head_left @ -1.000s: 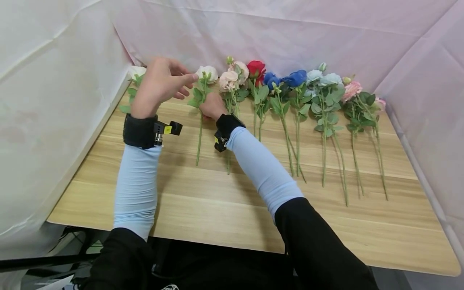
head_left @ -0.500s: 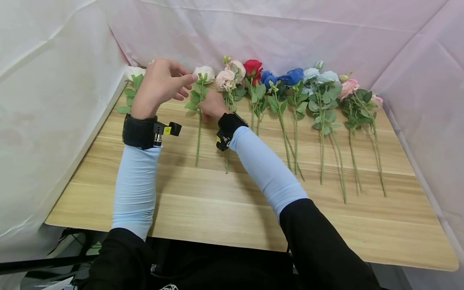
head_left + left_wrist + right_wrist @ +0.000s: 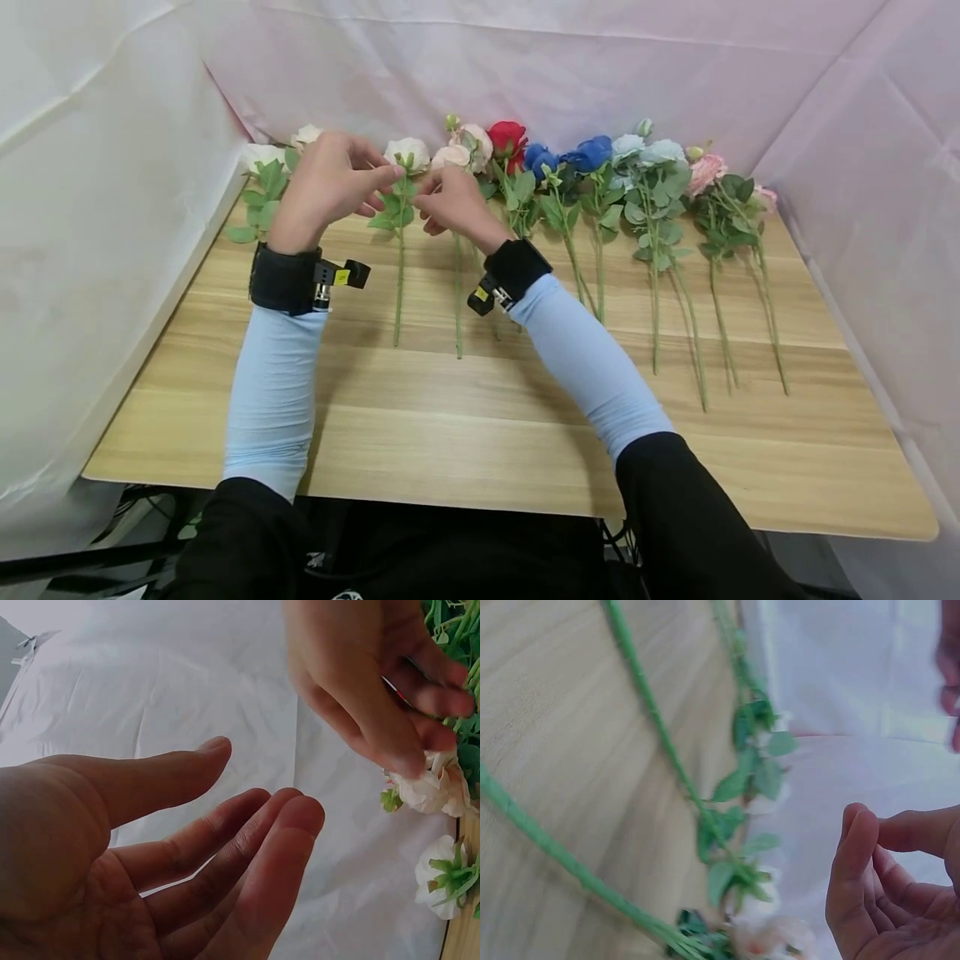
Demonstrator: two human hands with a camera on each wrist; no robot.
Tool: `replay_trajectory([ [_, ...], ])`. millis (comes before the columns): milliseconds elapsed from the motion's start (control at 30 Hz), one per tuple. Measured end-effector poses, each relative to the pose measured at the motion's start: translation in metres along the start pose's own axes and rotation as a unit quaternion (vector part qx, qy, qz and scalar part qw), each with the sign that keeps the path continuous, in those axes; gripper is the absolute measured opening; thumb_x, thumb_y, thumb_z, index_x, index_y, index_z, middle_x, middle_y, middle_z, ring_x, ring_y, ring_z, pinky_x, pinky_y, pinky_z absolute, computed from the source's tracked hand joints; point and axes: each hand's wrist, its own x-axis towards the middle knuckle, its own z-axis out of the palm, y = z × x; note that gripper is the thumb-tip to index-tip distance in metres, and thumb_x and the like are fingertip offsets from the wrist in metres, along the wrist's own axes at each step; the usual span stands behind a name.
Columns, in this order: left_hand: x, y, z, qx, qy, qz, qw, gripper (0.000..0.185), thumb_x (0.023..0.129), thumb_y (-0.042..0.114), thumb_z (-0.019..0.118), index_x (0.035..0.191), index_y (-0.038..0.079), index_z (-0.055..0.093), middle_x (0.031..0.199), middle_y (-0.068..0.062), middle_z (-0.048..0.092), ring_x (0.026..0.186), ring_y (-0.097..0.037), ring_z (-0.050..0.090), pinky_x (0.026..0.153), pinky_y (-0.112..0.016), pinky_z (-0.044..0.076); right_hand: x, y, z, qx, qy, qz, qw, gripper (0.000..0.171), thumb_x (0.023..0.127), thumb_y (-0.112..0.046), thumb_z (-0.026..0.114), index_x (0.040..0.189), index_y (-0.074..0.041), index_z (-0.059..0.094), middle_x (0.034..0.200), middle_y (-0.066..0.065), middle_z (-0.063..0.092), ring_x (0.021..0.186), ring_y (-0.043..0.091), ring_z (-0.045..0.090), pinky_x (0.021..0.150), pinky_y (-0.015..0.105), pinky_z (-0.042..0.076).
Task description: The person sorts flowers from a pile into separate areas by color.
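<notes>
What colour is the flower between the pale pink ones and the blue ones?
The flower is red; the head view shows it best.

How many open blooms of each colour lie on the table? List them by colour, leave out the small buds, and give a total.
White blooms: 3
Peach blooms: 2
Red blooms: 1
Dark blue blooms: 2
Light blue blooms: 2
Pink blooms: 2
Total: 12
</notes>
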Motion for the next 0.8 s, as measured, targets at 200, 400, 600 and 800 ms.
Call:
replay_trajectory([
  [200,-0.002,-0.001,0.002,0.018,0.000,0.005,0.9998,0.046,0.099,0.044,0.068,0.125,0.007,0.070,0.106,-0.003,0.074,0.072,-0.009,0.072,0.067,-0.023,0.062,-0.039,-0.002,-0.022,0.023,0.019,-0.029,0.999,0.016,0.101,-0.015,0.064,0.112,-0.004,0.070,0.101,0.014,0.072,0.087,0.033,0.074,0.078,0.035,0.064],
  [400,-0.001,0.002,0.006,0.025,-0.012,0.008,0.9996,0.047,0.099,0.044,0.069,0.127,0.006,0.069,0.117,-0.012,0.074,0.072,-0.008,0.073,0.067,-0.024,0.062,-0.080,0.006,-0.051,0.026,0.048,-0.041,0.998,0.015,0.100,-0.011,0.066,0.112,-0.004,0.070,0.099,0.012,0.071,0.090,0.037,0.073,0.080,0.040,0.064],
  [600,-0.001,0.004,0.011,0.029,-0.019,0.018,0.9993,0.042,0.099,0.041,0.069,0.123,0.006,0.070,0.117,-0.012,0.074,0.072,-0.009,0.072,0.067,-0.024,0.062,-0.105,0.015,-0.077,0.027,0.079,-0.051,0.995,0.011,0.097,-0.009,0.070,0.107,-0.005,0.072,0.094,0.014,0.072,0.079,0.028,0.072,0.075,0.037,0.064],
  [800,0.003,0.000,0.012,0.029,-0.019,0.024,0.9991,0.042,0.100,0.041,0.068,0.123,0.006,0.070,0.119,-0.016,0.074,0.072,-0.010,0.073,0.068,-0.025,0.062,-0.113,0.018,-0.095,0.050,0.092,-0.062,0.993,0.010,0.096,-0.009,0.072,0.104,-0.004,0.073,0.086,0.006,0.072,0.079,0.030,0.072,0.075,0.037,0.064],
])
